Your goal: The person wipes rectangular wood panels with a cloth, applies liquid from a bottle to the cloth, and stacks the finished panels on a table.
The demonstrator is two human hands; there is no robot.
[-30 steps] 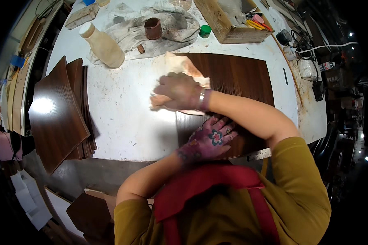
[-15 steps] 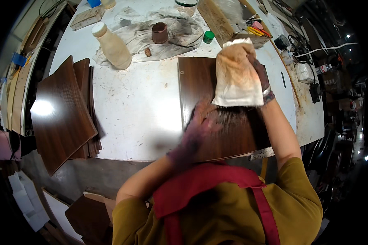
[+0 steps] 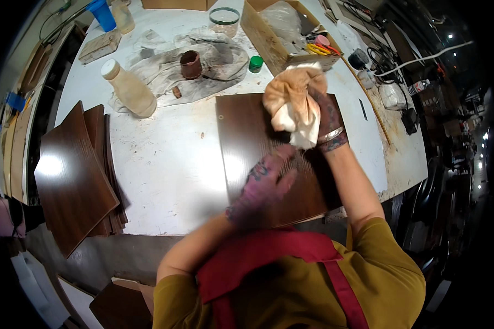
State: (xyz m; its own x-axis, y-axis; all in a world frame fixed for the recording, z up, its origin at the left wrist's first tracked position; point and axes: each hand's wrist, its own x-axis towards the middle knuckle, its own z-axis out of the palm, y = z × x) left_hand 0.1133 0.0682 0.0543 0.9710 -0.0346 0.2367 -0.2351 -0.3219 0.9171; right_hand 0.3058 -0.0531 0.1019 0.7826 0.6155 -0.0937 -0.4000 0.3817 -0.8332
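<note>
A dark brown wood-grain panel (image 3: 244, 126) lies on the white table before me. Above its far right part, my right hand (image 3: 327, 118), in a stained patterned glove, grips a bunched white cloth (image 3: 293, 101) with brown-orange stains. The cloth's lower end hangs down over the panel. My left hand (image 3: 264, 180), gloved in purplish fabric and slightly blurred, is over the panel's near left part. Its fingers are spread, with the tips close to the hanging cloth; whether they touch it I cannot tell.
Several brown panels (image 3: 74, 178) are stacked at the left. Farther back are a cloudy bottle (image 3: 130, 90), a brown-stained cup (image 3: 191, 66) on a crumpled rag (image 3: 225, 57), a green-lidded jar (image 3: 256, 64) and a cardboard box (image 3: 266, 46) holding scissors (image 3: 319, 49). Cables (image 3: 376, 57) run along the right.
The cloth hung spread out before; now it is gathered and bunched in my right hand. My left hand has shifted slightly rightward over the panel. The whole view has shifted.
</note>
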